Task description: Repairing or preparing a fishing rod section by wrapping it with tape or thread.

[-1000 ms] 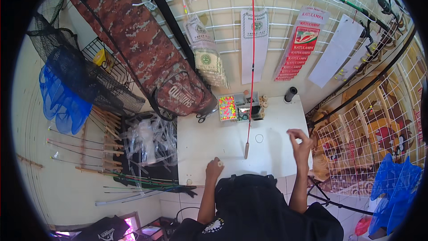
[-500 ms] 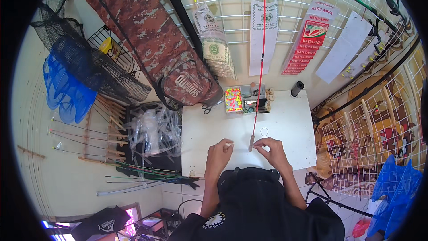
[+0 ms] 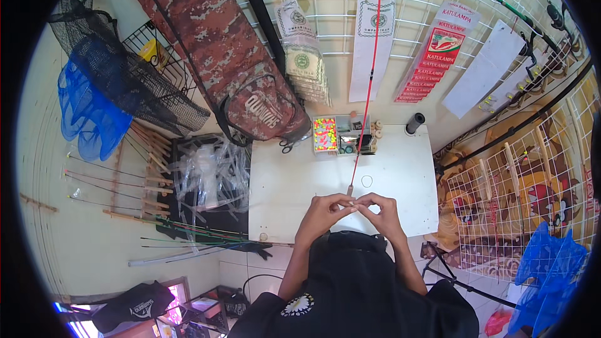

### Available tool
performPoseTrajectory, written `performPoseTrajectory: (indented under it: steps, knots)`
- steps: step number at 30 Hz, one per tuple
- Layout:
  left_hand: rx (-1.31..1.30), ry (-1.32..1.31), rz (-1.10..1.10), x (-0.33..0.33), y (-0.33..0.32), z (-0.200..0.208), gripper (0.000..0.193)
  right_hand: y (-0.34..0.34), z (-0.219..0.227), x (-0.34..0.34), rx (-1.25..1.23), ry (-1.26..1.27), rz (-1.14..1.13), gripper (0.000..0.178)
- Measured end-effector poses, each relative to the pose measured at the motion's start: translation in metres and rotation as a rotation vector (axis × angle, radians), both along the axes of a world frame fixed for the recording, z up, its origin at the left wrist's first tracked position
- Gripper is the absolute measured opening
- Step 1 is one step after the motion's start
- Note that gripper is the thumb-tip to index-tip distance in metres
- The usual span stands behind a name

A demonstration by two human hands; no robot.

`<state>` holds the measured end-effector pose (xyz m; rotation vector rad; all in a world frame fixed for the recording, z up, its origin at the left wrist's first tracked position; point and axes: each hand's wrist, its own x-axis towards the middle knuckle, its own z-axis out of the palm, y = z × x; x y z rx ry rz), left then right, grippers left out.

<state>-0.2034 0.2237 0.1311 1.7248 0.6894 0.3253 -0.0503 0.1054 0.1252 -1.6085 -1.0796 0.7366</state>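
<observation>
A thin red fishing rod (image 3: 364,128) runs down from the top of the view to the white table, its short brownish handle (image 3: 350,190) ending just beyond my fingertips. My left hand (image 3: 320,218) and my right hand (image 3: 383,216) meet in front of that handle, thumbs and forefingers pinched and tips touching. What lies between the fingertips is too small to make out. Part of the handle's near end is hidden behind the fingers. A thin loop of line or band (image 3: 367,181) rests on the table beyond my right hand.
Toward the back of the white table (image 3: 282,194) sits an organizer box (image 3: 325,134) of bright floats and small parts, with wooden spools (image 3: 377,128) beside it. A black cylinder (image 3: 414,123) and scissors (image 3: 286,146) are near the back edge. A camouflage rod bag (image 3: 250,100) leans at the left.
My left hand has moved right and my right hand slightly left, so their fingertips now meet over the handle's near end. The whole view has shifted a little.
</observation>
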Motion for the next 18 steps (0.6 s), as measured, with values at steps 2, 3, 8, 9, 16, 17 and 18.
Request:
performPoseTrajectory:
  steps: [2,3,8,9,16,17,18]
  knots:
    - [0.014,-0.033,0.023,-0.003,0.001,-0.005,0.023,0.0,-0.004,0.001,-0.004,0.075,-0.049,0.011]
    - [0.015,-0.04,0.024,-0.005,0.001,-0.009,0.023,0.0,-0.005,0.002,-0.003,0.068,-0.048,0.011]
    - [-0.073,-0.102,0.077,-0.009,-0.002,-0.017,0.016,-0.002,-0.014,0.007,0.059,0.294,-0.099,0.014]
    - [-0.082,-0.102,0.08,-0.01,-0.002,-0.015,0.016,-0.002,-0.013,0.006,0.077,0.407,-0.121,0.015]
    - [-0.122,0.017,0.041,-0.011,0.006,-0.005,0.011,0.01,-0.004,0.012,0.185,0.525,-0.189,0.013]
    - [-0.137,-0.001,0.048,-0.011,0.006,-0.009,0.011,0.01,-0.003,0.013,0.184,0.525,-0.194,0.013]
    - [-0.151,-0.02,0.054,-0.012,0.006,-0.012,0.011,0.011,-0.003,0.014,0.222,0.615,-0.209,0.013]
